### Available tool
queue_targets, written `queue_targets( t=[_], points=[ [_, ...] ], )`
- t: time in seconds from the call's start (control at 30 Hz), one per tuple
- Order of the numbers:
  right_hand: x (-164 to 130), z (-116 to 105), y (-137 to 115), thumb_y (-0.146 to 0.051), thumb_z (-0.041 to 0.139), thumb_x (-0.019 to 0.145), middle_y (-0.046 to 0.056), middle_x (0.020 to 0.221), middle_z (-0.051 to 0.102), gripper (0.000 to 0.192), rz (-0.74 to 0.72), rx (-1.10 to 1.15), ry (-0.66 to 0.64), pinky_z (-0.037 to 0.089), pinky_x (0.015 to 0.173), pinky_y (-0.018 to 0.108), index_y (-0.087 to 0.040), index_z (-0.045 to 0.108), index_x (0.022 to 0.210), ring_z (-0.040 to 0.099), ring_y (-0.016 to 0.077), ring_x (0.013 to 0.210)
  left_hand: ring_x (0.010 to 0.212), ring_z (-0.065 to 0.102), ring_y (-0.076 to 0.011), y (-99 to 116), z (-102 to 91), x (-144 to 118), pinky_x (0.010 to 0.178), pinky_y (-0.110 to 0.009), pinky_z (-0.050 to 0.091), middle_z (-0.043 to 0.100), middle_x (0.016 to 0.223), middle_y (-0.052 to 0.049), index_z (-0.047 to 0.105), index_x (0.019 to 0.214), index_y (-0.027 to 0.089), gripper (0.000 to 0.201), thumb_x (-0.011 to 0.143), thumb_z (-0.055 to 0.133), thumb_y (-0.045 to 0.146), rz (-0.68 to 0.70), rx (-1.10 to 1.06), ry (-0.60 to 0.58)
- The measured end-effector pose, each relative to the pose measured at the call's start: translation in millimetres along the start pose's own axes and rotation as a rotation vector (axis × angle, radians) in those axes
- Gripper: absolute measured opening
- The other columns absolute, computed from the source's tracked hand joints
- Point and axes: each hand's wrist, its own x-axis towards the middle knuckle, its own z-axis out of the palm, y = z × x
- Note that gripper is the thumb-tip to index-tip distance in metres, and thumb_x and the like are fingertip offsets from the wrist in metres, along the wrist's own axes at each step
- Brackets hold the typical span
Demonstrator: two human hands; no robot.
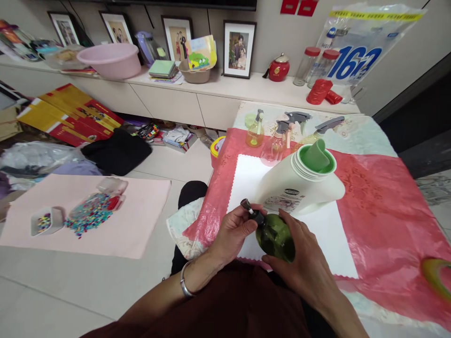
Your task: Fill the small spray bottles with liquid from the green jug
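My right hand [306,263] grips a small dark green bottle [276,236], tilted over the near edge of a white sheet [327,234]. My left hand [235,231] pinches the bottle's black cap [251,211] at the neck. Just behind the bottle stands a large white jug [299,188] with a green funnel [316,157] in its mouth. Behind the jug, several small spray bottles [278,141] stand in a row.
A red plastic sheet [387,211] covers the low table. A pink mat [134,220] on the floor at left holds coloured beads [89,213] and small boxes. A long shelf [218,87] at the back carries a pink basin [111,60], picture frames and jars.
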Motion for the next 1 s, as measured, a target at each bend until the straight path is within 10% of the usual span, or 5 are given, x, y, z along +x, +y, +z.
queue_targets(
  t=[0.2,0.43,0.63,0.87,1.0],
  points=[
    [0,-4,-2,-0.049,0.074,0.077,0.008,0.142,0.05,0.085,0.164,0.395,-0.154,0.049,0.107,0.048,-0.026,0.038,0.15,0.053,0.0281,0.128,0.108,0.066,-0.0262,13,0.9,-2,0.1,-0.038,0.045,0.075,0.103,-0.009,0.076,0.109,0.021,0.039,0.076,0.086,0.039,-0.025,0.031,-0.174],
    [-1,-4,-5,-0.048,0.078,0.07,0.009,0.142,0.049,0.092,0.249,0.569,-0.214,0.043,0.113,0.05,-0.023,0.04,0.15,0.05,0.0297,0.129,0.087,0.063,-0.0171,15,3.7,-1,0.081,-0.028,0.047,0.069,0.097,-0.004,0.079,0.094,0.02,0.042,0.06,0.096,0.039,0.001,0.082,-0.023],
    [-7,-1,2,-0.049,0.08,0.071,0.007,0.145,0.046,0.094,0.255,0.684,-0.23,0.04,0.116,0.048,-0.027,0.037,0.152,0.047,0.0284,0.133,0.104,0.064,-0.0239,20,4.9,-3,0.096,-0.035,0.046,0.072,0.106,-0.009,0.073,0.118,0.02,0.049,0.075,0.087,0.039,-0.032,0.046,-0.147],
    [-12,4,8,-0.052,0.084,0.068,0.008,0.146,0.045,0.098,0.248,0.739,-0.227,0.039,0.115,0.051,-0.028,0.04,0.153,0.046,0.0323,0.134,0.094,0.062,-0.0178,18,7.5,-4,0.083,-0.025,0.048,0.068,0.095,-0.003,0.077,0.092,0.018,0.042,0.06,0.096,0.036,0.007,0.122,-0.059],
    [-22,8,15,-0.052,0.086,0.066,0.011,0.151,0.039,0.106,0.212,0.963,-0.273,0.04,0.116,0.047,-0.025,0.037,0.156,0.042,0.0343,0.138,0.104,0.066,-0.0228,24,3.9,-8,0.094,-0.034,0.049,0.073,0.104,-0.008,0.071,0.121,0.022,0.048,0.077,0.086,0.034,-0.042,0.115,-0.185]
  ],
)
